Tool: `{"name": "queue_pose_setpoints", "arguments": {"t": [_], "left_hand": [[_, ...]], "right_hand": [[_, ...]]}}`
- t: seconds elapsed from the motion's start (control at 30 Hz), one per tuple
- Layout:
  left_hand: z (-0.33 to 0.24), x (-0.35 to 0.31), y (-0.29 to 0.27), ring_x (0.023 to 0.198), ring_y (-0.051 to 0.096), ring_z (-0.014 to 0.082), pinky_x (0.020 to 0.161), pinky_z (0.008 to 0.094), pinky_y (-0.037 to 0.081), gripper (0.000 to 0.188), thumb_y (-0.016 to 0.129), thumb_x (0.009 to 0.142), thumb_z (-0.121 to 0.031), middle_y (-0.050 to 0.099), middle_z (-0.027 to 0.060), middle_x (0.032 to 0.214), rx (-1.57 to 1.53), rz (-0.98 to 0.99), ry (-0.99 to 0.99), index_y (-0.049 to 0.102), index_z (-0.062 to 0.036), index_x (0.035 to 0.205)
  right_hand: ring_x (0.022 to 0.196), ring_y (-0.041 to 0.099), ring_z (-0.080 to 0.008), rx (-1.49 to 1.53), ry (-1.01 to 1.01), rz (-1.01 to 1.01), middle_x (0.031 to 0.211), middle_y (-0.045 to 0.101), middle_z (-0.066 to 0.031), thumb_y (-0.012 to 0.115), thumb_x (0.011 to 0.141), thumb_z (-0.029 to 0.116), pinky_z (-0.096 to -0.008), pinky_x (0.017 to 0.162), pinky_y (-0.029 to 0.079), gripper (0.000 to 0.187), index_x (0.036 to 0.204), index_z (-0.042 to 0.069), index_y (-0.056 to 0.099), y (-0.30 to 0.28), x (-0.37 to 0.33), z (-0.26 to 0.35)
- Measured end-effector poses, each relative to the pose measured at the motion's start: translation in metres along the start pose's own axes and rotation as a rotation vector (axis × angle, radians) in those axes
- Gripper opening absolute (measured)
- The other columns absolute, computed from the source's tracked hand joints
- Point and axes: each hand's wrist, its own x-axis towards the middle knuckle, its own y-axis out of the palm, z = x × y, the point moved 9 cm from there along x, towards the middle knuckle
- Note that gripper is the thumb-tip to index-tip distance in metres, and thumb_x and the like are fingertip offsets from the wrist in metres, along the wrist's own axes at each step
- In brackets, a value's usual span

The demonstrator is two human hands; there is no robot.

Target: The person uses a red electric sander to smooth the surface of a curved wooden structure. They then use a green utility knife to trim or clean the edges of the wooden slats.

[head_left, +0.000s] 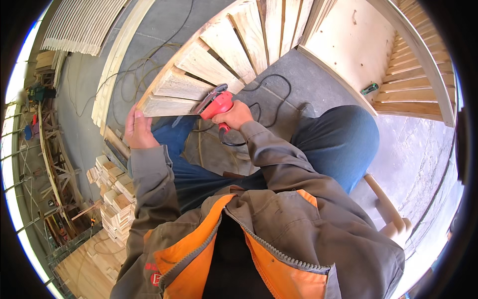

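Observation:
My right hand [234, 115] is wrapped round the body of a red electric sander [217, 104]. The sander's dark pad is against the near end of a slatted wooden panel [199, 62], at the edge of its last slats. A black cord runs from the tool's rear handle. My left hand [140, 130] grips the near left corner of that panel, thumb and fingers at the edge of the end slat [167, 106]. The panel's pale slats lie side by side with narrow dark gaps between them.
A wooden frame with a plywood board [351, 37] joins the panel at the right; a small green tool [369, 89] lies on it. Black cord [284, 99] loops across the concrete floor. Stacked wood blocks [117, 199] stand at left, long boards [117, 60] beyond. My knees flank the work.

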Motion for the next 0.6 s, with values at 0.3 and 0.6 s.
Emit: {"name": "queue_pose_setpoints", "arguments": {"t": [0.3,0.6], "left_hand": [[-0.005,0.006,0.000,0.112,0.063,0.0219,0.098,0.0362,0.050,0.034,0.053,0.104,-0.019,0.065,0.0144,0.123,-0.015,0.052,0.042,0.057,0.0022,0.131],[-0.009,-0.004,-0.002,0.111,0.063,0.0216,0.096,0.0344,0.051,0.033,0.052,0.104,-0.017,0.064,0.0158,0.123,-0.032,0.038,0.052,0.056,0.0044,0.129]], "right_hand": [[0.079,0.072,-0.0282,0.013,0.051,-0.042,0.083,0.074,-0.0165,0.085,0.051,0.037,-0.0365,0.076,0.056,0.053,0.087,-0.001,0.074,-0.015,0.009,0.000],[0.071,0.072,-0.0253,0.003,0.264,-0.119,0.079,0.073,-0.0166,0.086,0.053,0.039,-0.0361,0.070,0.057,0.051,0.080,-0.003,0.076,-0.015,0.049,-0.082]]}}
